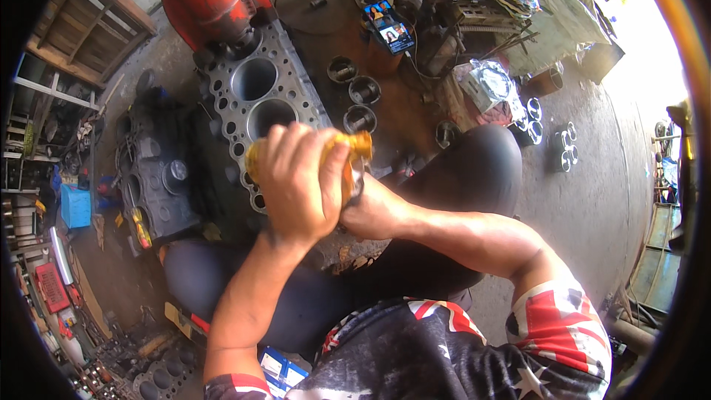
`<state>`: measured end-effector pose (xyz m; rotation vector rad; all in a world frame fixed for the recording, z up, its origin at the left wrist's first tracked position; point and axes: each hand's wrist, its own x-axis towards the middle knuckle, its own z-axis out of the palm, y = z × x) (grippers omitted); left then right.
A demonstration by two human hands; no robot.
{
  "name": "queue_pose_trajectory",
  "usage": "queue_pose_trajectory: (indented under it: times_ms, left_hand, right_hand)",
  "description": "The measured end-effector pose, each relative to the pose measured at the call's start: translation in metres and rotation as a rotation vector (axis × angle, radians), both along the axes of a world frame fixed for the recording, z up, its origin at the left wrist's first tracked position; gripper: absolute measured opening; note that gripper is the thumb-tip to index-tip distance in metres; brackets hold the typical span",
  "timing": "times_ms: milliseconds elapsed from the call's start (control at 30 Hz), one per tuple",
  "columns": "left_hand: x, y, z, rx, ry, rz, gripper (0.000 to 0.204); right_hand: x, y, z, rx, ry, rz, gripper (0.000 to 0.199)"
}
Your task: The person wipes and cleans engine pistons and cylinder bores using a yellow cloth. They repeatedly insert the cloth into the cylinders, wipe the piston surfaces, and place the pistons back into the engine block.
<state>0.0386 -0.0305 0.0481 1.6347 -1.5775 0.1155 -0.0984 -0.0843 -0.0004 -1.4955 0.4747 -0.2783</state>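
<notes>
- Head view, left hand (296, 181): fingers curled shut over a yellow cloth (354, 150), which bulges out past the knuckles at upper right; held above the knees, over the near edge of the engine block (259, 96).
- Head view, right hand (374, 211): tucked under and against the left, gripping a dark part (356, 185) mostly hidden by the cloth; its kind cannot be told.
- Step, as judged: wiping the part with the cloth; the next move calls for turning the part inside the cloth to reach unwiped faces, both grips kept firm.
- Surroundings: open cylinder bores in the block; three cylinder liners (361, 92) on the floor beyond; phone (388, 26) with lit screen further back; a second grey block (159, 178) at left.
</notes>
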Motion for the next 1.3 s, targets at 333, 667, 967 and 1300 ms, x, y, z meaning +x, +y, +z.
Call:
queue_pose_trajectory:
  times_ms: [333, 667, 967, 1300]
  left_hand:
    - [0.077, 0.011, -0.003, -0.308, 0.646, 0.055, 0.041]
    - [0.014, 0.026, -0.004, -0.172, -0.205, -0.224, 0.042]
    - [0.029, 0.006, -0.032, -0.294, 0.042, -0.221, 0.025]
    - [0.005, 0.018, -0.036, -0.16, 0.929, -0.052, 0.039]
  right_hand:
    - [-0.001, -0.009, 0.055, 0.937, 0.026, -0.089, 0.027]
    - [0.002, -0.009, 0.065, 1.325, -0.104, -0.495, 0.02]
    - [-0.016, -0.038, 0.068, 1.504, -0.567, -0.487, 0.02]
    - [-0.032, -0.041, 0.07, 1.539, -0.671, -0.382, 0.019]
